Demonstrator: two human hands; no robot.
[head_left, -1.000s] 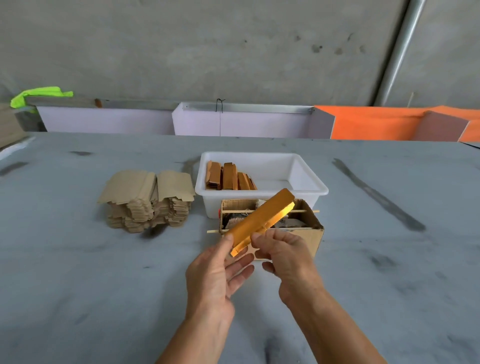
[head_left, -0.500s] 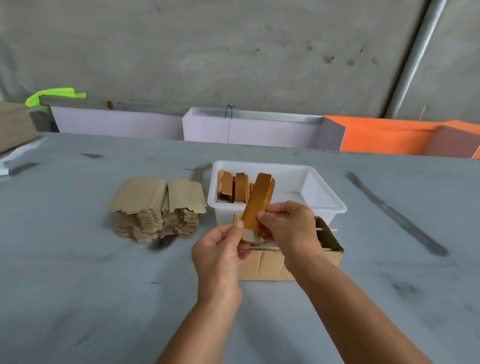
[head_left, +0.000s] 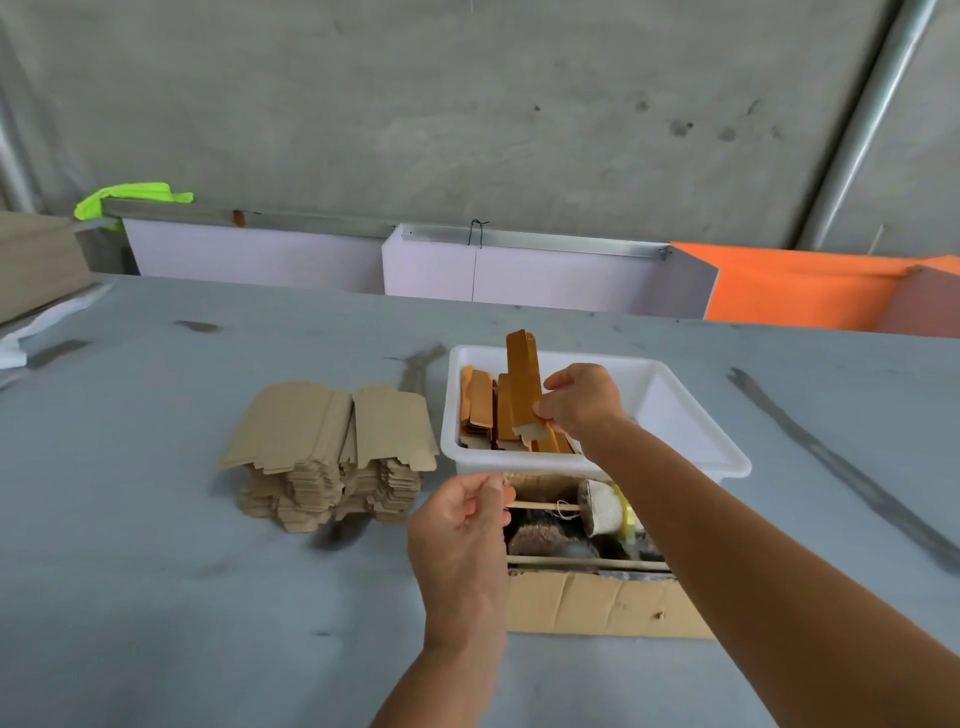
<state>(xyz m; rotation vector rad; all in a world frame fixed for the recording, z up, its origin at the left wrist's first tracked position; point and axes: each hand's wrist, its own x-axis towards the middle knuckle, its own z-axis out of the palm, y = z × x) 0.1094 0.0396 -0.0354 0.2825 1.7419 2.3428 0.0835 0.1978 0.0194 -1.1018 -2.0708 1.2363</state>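
Upright, glossy golden-brown folded carton (head_left: 522, 384)

Right hand (head_left: 584, 402) reaches forward, pinching; left hand (head_left: 462, 525) loosely curled.

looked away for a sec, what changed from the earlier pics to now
The right hand carried the gold box forward into the white tub, upright. The left hand let go of it and hangs by the cardboard box. The card stack and tub stayed put.
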